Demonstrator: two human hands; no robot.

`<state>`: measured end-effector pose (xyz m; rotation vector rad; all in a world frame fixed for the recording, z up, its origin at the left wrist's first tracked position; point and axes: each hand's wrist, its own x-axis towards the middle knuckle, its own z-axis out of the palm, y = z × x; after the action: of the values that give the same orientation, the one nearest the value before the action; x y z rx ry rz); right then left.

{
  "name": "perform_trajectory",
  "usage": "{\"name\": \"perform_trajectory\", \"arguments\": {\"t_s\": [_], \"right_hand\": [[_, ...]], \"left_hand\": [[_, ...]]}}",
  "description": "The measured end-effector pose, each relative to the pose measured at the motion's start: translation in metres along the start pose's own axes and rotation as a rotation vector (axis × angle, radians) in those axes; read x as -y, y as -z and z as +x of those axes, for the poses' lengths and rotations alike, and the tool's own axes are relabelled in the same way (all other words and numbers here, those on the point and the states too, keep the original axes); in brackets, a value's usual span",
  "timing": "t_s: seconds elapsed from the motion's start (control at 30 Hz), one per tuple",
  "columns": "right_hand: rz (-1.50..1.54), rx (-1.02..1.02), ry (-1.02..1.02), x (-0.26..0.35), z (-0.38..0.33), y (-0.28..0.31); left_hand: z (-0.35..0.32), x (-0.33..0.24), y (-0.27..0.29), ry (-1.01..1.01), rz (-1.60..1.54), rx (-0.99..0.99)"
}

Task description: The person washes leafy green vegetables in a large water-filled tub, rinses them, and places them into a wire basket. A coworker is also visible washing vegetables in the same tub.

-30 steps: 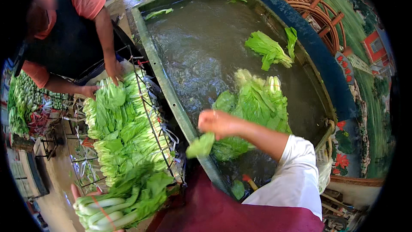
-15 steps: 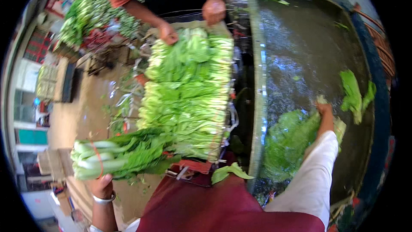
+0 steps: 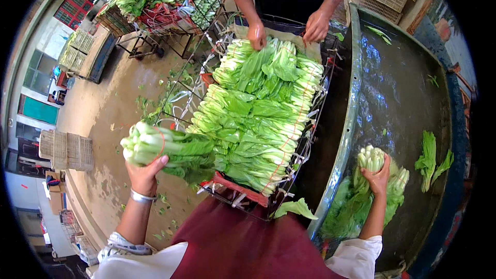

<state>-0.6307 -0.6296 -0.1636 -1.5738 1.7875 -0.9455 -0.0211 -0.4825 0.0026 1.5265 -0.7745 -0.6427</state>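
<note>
My left hand point(image 3: 145, 175) grips a bundle of leafy greens point(image 3: 175, 147) tied with a reddish band. Its white stalks point left, and its leaves hang over the near left corner of a wire rack point(image 3: 310, 144). Rows of similar tied greens point(image 3: 258, 113) fill that rack, stalks outward and leaves in the middle. At the right, my right hand point(image 3: 377, 173) is closed around the pale stalk end of another bunch of greens point(image 3: 370, 159) in the water tank. That bunch's leaves trail in the water, and more stalks show just right of the hand.
A water-filled tank point(image 3: 341, 163) runs along the right, with loose leaves point(image 3: 429, 160) floating. Across the rack, a co-worker's hands point(image 3: 287, 33) touch the greens. A loaded cart point(image 3: 170, 0) stands far left; crates point(image 3: 67, 150) stand on the wet floor. One leaf point(image 3: 295, 208) lies by my apron.
My left hand has lifted its bundle closer to the rack. The right hand now shows round the stalk end, raised from the water. The head view has shifted; the co-worker's hands remain at the rack.
</note>
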Motion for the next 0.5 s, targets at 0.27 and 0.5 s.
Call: {"name": "perform_trajectory", "arguments": {"t_s": [0.27,0.5], "right_hand": [[-0.053,0.165,0.590,0.241,-0.011,-0.013],[-0.454,0.500,1.289,0.372,-0.020,-0.136]], "left_hand": [[0.119,-0.018,-0.016,-0.756,0.421,0.719],[0.198,0.034,-0.050,-1.580,0.639,1.281]]}}
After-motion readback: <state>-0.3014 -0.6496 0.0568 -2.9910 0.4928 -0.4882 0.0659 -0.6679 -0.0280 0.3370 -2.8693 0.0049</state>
